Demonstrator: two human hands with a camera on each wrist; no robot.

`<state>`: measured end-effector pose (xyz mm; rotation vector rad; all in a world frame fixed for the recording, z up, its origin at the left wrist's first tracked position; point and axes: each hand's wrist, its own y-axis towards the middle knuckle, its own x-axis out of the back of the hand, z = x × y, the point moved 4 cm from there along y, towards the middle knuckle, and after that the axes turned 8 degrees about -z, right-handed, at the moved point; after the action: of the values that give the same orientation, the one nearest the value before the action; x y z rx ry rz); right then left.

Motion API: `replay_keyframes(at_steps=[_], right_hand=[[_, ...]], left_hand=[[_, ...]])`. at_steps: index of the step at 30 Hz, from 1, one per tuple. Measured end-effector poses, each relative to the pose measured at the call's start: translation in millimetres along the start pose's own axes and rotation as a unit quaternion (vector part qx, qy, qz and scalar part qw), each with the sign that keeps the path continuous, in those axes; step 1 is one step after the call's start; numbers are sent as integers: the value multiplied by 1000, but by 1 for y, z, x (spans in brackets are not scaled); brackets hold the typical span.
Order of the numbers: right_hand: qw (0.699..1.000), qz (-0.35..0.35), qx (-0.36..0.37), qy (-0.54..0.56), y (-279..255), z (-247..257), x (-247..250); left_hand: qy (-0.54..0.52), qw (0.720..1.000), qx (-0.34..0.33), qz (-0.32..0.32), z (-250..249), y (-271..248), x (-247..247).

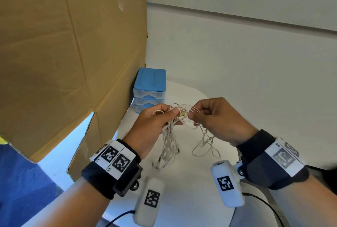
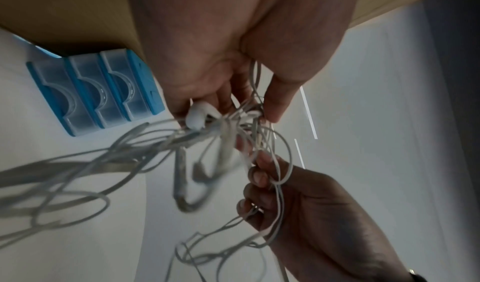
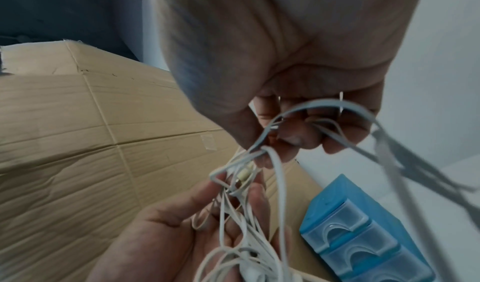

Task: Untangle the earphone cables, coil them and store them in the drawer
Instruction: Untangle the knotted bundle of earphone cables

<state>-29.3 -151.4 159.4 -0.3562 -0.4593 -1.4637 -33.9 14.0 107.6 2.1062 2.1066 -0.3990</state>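
A tangle of white earphone cables hangs between both hands above the white table. My left hand grips the main bundle, thumb pressed on top; a white earbud sits against its fingers. My right hand pinches a few strands beside a small plug, and a loose loop trails from it down to the table. The bundle's lower ends touch the tabletop. The small blue drawer unit stands behind the hands, its three clear drawers closed.
A large cardboard box stands at the left, right beside the drawer unit. A white wall backs the round table. A black cord runs along the near edge by my left wrist camera.
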Motion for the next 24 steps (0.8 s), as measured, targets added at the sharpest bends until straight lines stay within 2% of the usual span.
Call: replay_keyframes(at_steps=[6,9,24], right_hand=[[998,-44,-31,35,6,-7,6],[997,-53,-29,47,6,-8,9],[989,35,49,136,-9,4,3]], left_hand=[[-44,994,39,94,-1,-7,-6],[-51,991,42,114,-3,-11,-6],[-70,997,0,11,-5,-5,-2]])
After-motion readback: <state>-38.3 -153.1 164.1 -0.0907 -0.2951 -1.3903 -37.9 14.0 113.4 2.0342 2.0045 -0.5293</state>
